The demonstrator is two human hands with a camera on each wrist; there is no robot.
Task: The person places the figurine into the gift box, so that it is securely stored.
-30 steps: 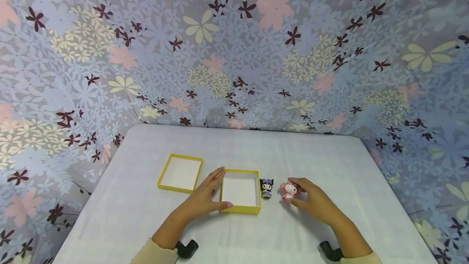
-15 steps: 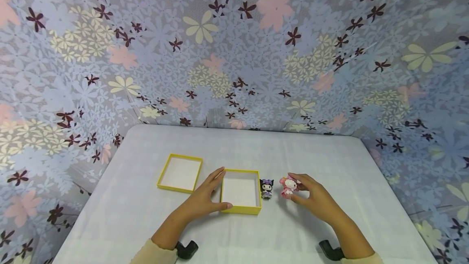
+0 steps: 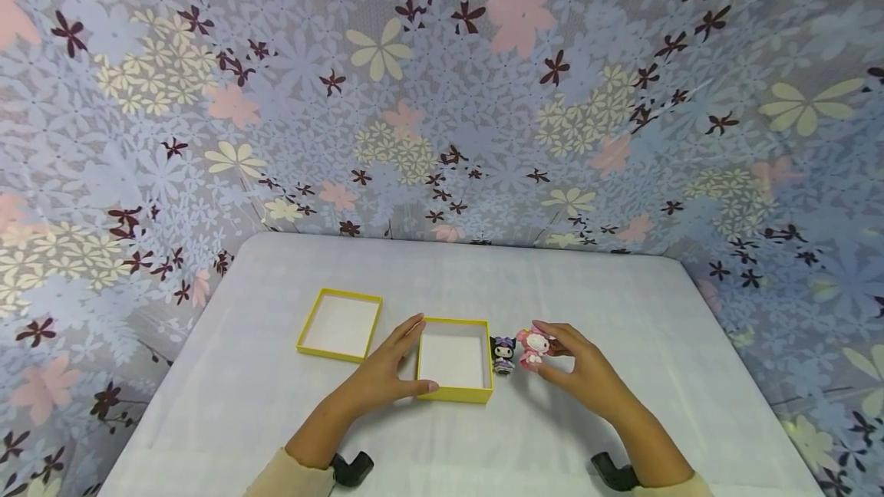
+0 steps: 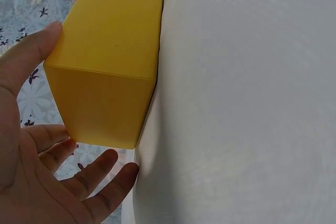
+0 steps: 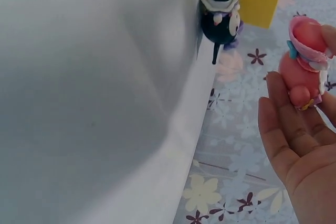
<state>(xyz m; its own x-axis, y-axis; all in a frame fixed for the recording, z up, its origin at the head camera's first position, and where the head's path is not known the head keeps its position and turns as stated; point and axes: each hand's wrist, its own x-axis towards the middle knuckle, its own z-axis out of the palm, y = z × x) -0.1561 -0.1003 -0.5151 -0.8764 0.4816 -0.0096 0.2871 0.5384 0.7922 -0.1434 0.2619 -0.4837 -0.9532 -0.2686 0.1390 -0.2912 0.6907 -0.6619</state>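
Observation:
In the head view, a yellow open box [image 3: 455,396] with a white inside sits mid-table. My left hand [image 3: 387,374] holds its left end, thumb at the front corner and fingers at the back corner. The left wrist view has the thumb on the box's upper edge, with the lower fingers spread loosely. My right hand [image 3: 587,370] pinches a pink-hooded figurine [image 3: 535,347] between thumb and fingertips, raised above the table. A black-and-purple figurine [image 3: 503,355] stands against the box's right side, just left of the pink one; the right wrist view shows its dark back [image 5: 220,24].
A shallow yellow-rimmed lid [image 3: 340,326] with a white inside lies left of the box. The white-covered table [image 3: 456,267] ends at a floral cloth backdrop [image 3: 442,98]. Black curved pieces [image 3: 354,470] are at both wrists.
My right hand has lifted the pink figurine off the table and carried it left, close to the black-and-purple one. The left hand and the box have stayed in place.

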